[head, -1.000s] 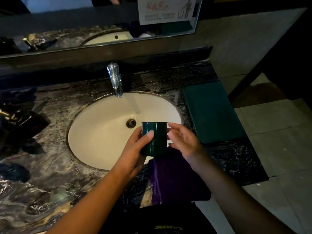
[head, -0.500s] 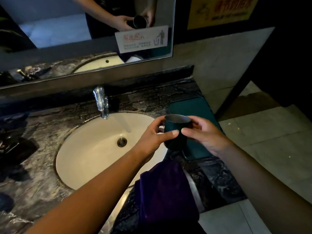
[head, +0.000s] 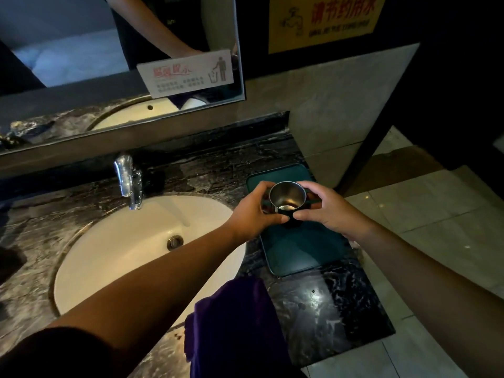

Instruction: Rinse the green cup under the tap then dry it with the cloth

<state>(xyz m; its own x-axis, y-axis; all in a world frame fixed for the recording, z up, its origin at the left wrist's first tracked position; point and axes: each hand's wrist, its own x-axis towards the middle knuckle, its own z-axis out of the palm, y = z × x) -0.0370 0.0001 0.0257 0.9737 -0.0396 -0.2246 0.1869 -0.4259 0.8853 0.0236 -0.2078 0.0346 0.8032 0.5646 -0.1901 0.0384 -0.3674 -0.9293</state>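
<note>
Countertop [head: 327, 309]: dark marble, white veining. A green mat [head: 300, 249] lies flat on it, under the fingers [head: 263, 190] of the left hand [head: 251, 211] and of the right hand [head: 331, 211]. A white oval basin [head: 109, 255] is sunk into the top, left of the fingers. A chrome tap [head: 128, 181] stands at its far rim, well left of them. A purple cloth [head: 234, 317] is draped over the near edge, well nearer the person than the fingers.

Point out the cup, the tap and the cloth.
cup [head: 287, 198]: head view, on its shiny inner wall.
tap [head: 127, 179]: head view, on the chrome body.
cloth [head: 234, 320]: head view, middle of the purple fabric.
</note>
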